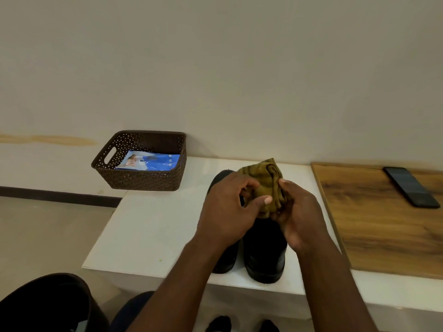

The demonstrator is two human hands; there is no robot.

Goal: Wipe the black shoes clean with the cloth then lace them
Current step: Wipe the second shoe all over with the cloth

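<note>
On the white desk (148,226), just in front of the person, a pair of matte black leather-look shoes (265,255) stands side by side, toes pointing away toward the wall. Above them both hands bunch a soft, crumpled olive-green cloth (266,185): the left hand (227,212) pinches it with thumb across the fold, and the right hand (299,212) curls round its other side. By my reading, the cloth is being gathered into a pad before wiping; a firm, smooth wad with no loose tails should sweep the uppers evenly. No laces can be seen. Farther left sits a dark brown perforated plastic basket (143,180) holding a glossy blue packet (148,161); a flat black phone (411,186) lies on a wood-grain board (383,231).
</note>
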